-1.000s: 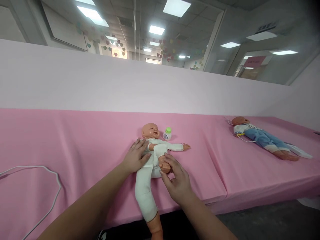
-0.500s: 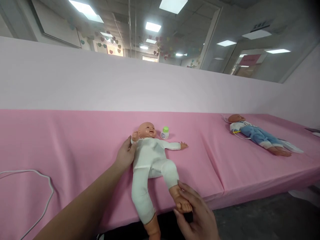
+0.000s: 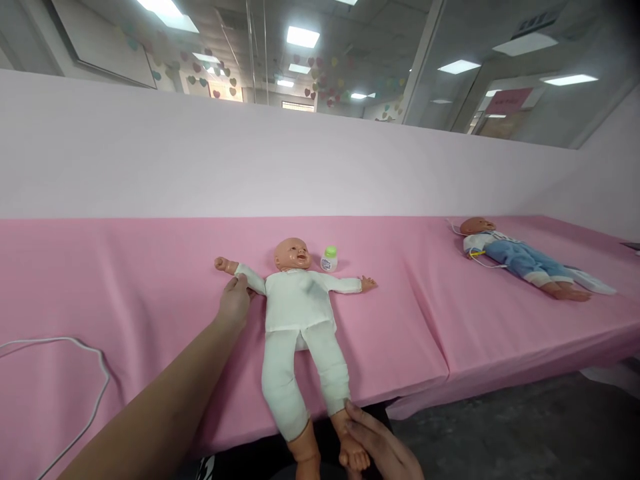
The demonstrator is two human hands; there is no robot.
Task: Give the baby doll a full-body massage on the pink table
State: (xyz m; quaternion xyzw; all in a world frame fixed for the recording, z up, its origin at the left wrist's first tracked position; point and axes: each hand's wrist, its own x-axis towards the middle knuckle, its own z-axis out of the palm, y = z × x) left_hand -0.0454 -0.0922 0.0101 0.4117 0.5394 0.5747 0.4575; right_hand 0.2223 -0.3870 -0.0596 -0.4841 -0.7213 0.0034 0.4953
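Observation:
A baby doll (image 3: 300,307) with a soft white body lies on its back on the pink cover, legs reaching past the near edge. My left hand (image 3: 235,303) is closed round the doll's white upper limb, below the small fist (image 3: 226,265) on the left side of the view. At the bottom, my right hand (image 3: 383,445) grips the doll's ankle and foot (image 3: 354,452), thumb hidden under it. The doll's other foot (image 3: 306,450) hangs free. By its head stands a small white jar with a green lid (image 3: 329,259).
A second doll in blue trousers (image 3: 523,259) lies to the right, a thin tube about it. A white cable (image 3: 97,397) curves over the pink cover (image 3: 165,280) at left. Behind rises a white wall (image 3: 300,167) with glass above; grey floor (image 3: 500,413) shows lower right.
My left hand has drawn the doll's upper limb outward to the left, away from its head. With my right hand, the raised leg has come down and straighter.

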